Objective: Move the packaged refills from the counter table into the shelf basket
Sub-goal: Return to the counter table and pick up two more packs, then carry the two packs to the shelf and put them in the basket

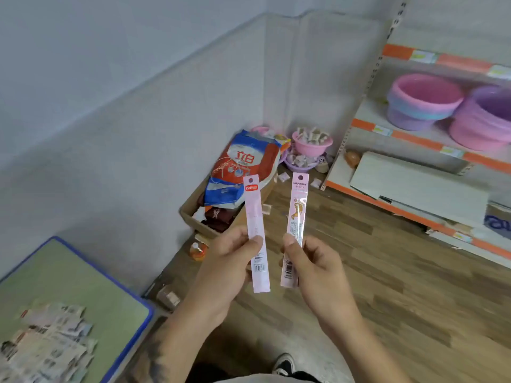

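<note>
My left hand (pixel 229 264) pinches a long pink refill packet (pixel 255 217) with a red label near its top, holding it upright in the middle of the view. Beside it, my right hand (pixel 312 269) pinches a second pink refill packet (pixel 297 214) printed with an orange figure, also upright. The two packets stand a little apart, above the wooden floor. At the lower left, the green counter table (pixel 83 277) with a blue rim carries a blurred heap of several more packets (pixel 47 346).
A cardboard box (pixel 199 219) with a red-and-blue detergent bag (pixel 243 167) stands in the corner. Small pink and purple bowls (pixel 311 146) of wrapped items sit behind it. A shelf unit (pixel 409 136) at right bears pink and purple basins (pixel 423 100). An orange bottle (pixel 197 250) lies on the floor.
</note>
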Demonstrator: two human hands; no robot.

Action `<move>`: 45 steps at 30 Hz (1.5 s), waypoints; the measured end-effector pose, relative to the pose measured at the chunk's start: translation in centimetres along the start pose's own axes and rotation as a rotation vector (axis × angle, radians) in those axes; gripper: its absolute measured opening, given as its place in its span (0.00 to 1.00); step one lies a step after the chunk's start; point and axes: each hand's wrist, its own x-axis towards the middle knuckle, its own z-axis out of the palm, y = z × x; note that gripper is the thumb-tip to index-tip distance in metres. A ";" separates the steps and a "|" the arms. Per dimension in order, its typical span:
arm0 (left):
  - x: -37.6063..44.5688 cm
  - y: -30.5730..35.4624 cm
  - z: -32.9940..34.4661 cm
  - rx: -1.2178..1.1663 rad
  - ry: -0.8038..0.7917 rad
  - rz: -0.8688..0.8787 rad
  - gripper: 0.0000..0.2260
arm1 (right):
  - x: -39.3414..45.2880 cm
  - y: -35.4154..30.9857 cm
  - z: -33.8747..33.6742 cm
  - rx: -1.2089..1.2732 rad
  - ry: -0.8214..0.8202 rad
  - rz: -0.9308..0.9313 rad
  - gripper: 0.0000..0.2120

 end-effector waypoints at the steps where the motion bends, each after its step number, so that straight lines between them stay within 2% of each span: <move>1: 0.1 0.2 1.6 0.015 -0.024 -0.001 0.10 | -0.1 -0.1 -1.6 0.008 0.006 -0.013 0.22; 4: 0.6 0.7 6.9 0.084 -0.107 0.008 0.13 | 0.0 0.2 -6.6 0.055 0.079 -0.034 0.23; 8: 2.1 1.4 12.7 0.148 -0.198 0.015 0.10 | 0.9 1.1 -11.6 0.131 0.205 0.021 0.23; 13: 5.7 2.5 19.1 0.207 -0.319 0.003 0.10 | 3.1 2.3 -16.9 0.305 0.352 0.197 0.17; 16: 9.1 3.3 23.4 0.218 -0.378 -0.015 0.10 | 5.6 2.6 -20.8 0.338 0.394 0.226 0.13; 21: 16.2 5.9 30.8 0.211 -0.488 -0.030 0.10 | 11.9 -0.7 -27.6 0.320 0.399 0.159 0.12; 25: 22.5 9.2 36.2 0.165 -0.509 -0.048 0.09 | 17.8 -3.8 -32.9 0.288 0.418 0.088 0.09; 36: 34.5 17.6 49.9 0.232 -0.566 0.043 0.10 | 30.5 -8.7 -45.6 0.395 0.609 -0.040 0.02; 42: 39.2 21.9 58.1 0.155 -0.546 0.127 0.12 | 36.6 -13.0 -53.6 0.388 0.552 -0.153 0.05; 45: 41.6 24.6 62.3 0.058 -0.490 0.173 0.09 | 40.4 -15.7 -58.1 0.368 0.496 -0.229 0.07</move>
